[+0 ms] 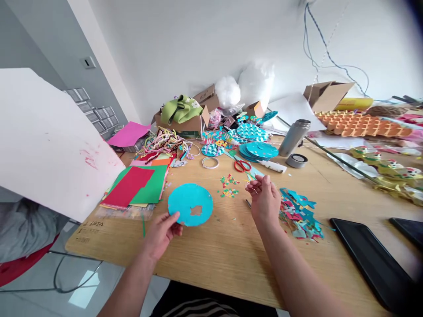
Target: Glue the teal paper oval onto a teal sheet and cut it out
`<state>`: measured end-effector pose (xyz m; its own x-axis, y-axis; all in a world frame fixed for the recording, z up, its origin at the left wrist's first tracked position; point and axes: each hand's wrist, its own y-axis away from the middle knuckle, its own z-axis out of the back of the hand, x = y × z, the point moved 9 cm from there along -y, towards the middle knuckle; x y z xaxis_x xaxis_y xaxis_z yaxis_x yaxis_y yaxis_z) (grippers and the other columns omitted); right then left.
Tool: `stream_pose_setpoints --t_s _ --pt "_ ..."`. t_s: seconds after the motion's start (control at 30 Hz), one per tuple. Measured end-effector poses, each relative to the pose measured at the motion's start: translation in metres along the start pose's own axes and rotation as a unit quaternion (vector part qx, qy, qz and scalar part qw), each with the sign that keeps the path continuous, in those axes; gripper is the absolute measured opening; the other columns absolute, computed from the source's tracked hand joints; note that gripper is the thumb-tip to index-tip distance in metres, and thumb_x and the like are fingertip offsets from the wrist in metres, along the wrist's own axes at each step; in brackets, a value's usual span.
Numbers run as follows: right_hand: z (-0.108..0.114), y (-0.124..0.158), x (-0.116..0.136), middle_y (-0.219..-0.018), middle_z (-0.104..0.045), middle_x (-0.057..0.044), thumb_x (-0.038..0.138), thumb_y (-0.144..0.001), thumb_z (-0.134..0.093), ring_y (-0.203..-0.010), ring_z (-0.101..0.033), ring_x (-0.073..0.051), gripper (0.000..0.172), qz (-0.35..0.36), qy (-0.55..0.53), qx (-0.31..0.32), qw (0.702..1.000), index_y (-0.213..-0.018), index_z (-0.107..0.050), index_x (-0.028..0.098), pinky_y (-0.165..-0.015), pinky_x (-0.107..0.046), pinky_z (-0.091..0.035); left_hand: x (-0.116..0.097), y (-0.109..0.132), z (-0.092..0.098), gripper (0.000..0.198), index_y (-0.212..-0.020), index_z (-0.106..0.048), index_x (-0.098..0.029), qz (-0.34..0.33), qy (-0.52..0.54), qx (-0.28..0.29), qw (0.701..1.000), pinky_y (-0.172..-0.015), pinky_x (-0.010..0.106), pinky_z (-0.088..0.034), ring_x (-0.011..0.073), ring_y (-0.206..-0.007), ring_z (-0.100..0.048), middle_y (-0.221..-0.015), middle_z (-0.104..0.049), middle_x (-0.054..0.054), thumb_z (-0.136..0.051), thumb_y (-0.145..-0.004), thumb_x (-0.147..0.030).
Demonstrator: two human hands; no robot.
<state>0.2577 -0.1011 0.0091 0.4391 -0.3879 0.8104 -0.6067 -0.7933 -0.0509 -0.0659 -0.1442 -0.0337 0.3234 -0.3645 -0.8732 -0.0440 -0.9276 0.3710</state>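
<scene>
Disc (pixel 190 204) lies on the surface (pixel 224 251), centre-front. Sheet stack (pixel 139 187) left of it, scrap pile (pixel 299 213) right. Tape ring (pixel 210 162) and scissors (pixel 242 165) behind disc. Bottle (pixel 294 137) farther back right. Tablet (pixel 373 259) front right.

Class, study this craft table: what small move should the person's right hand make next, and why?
Probably carry the right hand leftward to the teal disc. The left hand pinches the disc's lower edge, steadying it over the table with its cut-out showing, while the right hand hovers apart, fingertips pinched, beyond the little coloured bits.
</scene>
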Motion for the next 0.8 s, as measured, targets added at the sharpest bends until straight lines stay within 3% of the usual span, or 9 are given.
stream_pose_setpoints --t_s 0.13,0.2,0.27,0.33,0.43,0.5,0.57,0.67,0.8 --pt "-0.008 0.003 -0.011 -0.065 -0.058 0.003 0.054 -0.072 -0.071 -0.057 -0.054 -0.009 0.038 -0.031 0.034 0.042 0.998 -0.081 -0.065 0.018 -0.055 -0.022 -0.046 0.027 0.016 -0.004 0.034 -0.069 -0.068 -0.011 0.014 -0.069 0.033 0.997 -0.053 0.023 -0.047 0.0118 -0.056 -0.057 -0.064 -0.066 0.005 -0.083 -0.059 -0.04" --pt "-0.019 0.009 -0.019 -0.067 -0.06 0.002 0.055 -0.071 -0.071 -0.057 -0.055 -0.009 0.039 -0.056 0.073 0.097 0.991 -0.082 -0.066 0.018 -0.057 -0.024 -0.047 0.023 0.019 -0.005 0.033 -0.067 -0.069 -0.012 -0.026 -0.136 0.032 0.99 -0.057 0.025 -0.048 0.014 -0.058 -0.058 -0.062 -0.066 0.005 -0.078 -0.064 -0.044" --pt "-0.034 0.018 -0.026 -0.074 -0.063 -0.001 0.056 -0.072 -0.071 -0.061 -0.057 -0.011 0.041 -0.072 0.121 0.181 0.973 -0.088 -0.067 0.018 -0.057 -0.025 -0.047 0.005 0.021 -0.005 0.03 -0.064 -0.069 -0.014 -0.114 -0.236 0.004 0.965 -0.06 0.027 -0.049 0.0168 -0.059 -0.06 -0.061 -0.066 0.006 -0.072 -0.072 -0.043" --pt "-0.048 0.03 -0.032 -0.083 -0.066 -0.004 0.058 -0.073 -0.068 -0.062 -0.057 -0.012 0.045 -0.083 0.158 0.265 0.948 -0.095 -0.068 0.019 -0.055 -0.025 -0.046 -0.023 0.031 -0.009 0.022 -0.074 -0.074 -0.016 -0.253 -0.341 -0.034 0.905 -0.068 0.031 -0.052 0.0208 -0.071 -0.064 -0.072 -0.069 0.008 -0.064 -0.08 -0.035" --pt "-0.057 0.047 -0.041 -0.095 -0.067 -0.006 0.063 -0.076 -0.062 -0.063 -0.056 -0.012 0.049 -0.125 0.182 0.343 0.913 -0.1 -0.069 0.02 -0.053 -0.024 -0.044 -0.051 0.057 -0.026 0.032 -0.111 -0.07 -0.023 -0.453 -0.45 -0.058 0.767 -0.085 0.036 -0.052 0.0234 -0.097 -0.064 -0.103 -0.069 0.01 -0.051 -0.086 -0.017" --pt "-0.059 0.054 -0.046 -0.097 -0.067 -0.006 0.059 -0.074 -0.067 -0.069 -0.058 -0.014 0.046 -0.154 0.191 0.367 0.897 -0.099 -0.069 0.02 -0.057 -0.025 -0.045 -0.055 0.069 -0.035 0.044 -0.125 -0.061 -0.026 -0.523 -0.493 -0.058 0.692 -0.086 0.036 -0.052 0.0225 -0.104 -0.062 -0.113 -0.066 0.011 -0.045 -0.088 -0.009" --pt "-0.059 0.056 -0.049 -0.095 -0.068 -0.005 0.05 -0.068 -0.076 -0.074 -0.059 -0.016 0.042 -0.165 0.195 0.378 0.89 -0.097 -0.069 0.021 -0.06 -0.026 -0.047 -0.053 0.074 -0.039 0.05 -0.131 -0.055 -0.027 -0.556 -0.517 -0.059 0.648 -0.086 0.035 -0.053 0.0214 -0.107 -0.061 -0.116 -0.064 0.011 -0.042 -0.088 -0.005" --pt "-0.059 0.054 -0.051 -0.095 -0.068 -0.004 0.041 -0.063 -0.082 -0.072 -0.059 -0.015 0.042 -0.161 0.186 0.378 0.892 -0.098 -0.068 0.021 -0.059 -0.027 -0.046 -0.05 0.075 -0.041 0.054 -0.134 -0.051 -0.028 -0.57 -0.522 -0.055 0.632 -0.089 0.035 -0.053 0.021 -0.109 -0.06 -0.118 -0.062 0.011 -0.041 -0.089 -0.002" --pt "-0.057 0.049 -0.052 -0.092 -0.068 -0.003 0.038 -0.063 -0.082 -0.07 -0.058 -0.013 0.041 -0.149 0.178 0.359 0.904 -0.098 -0.068 0.023 -0.059 -0.026 -0.045 -0.048 0.071 -0.04 0.051 -0.133 -0.053 -0.029 -0.552 -0.486 -0.048 0.676 -0.096 0.035 -0.05 0.02 -0.111 -0.06 -0.118 -0.062 0.009 -0.041 -0.09 -0.004"
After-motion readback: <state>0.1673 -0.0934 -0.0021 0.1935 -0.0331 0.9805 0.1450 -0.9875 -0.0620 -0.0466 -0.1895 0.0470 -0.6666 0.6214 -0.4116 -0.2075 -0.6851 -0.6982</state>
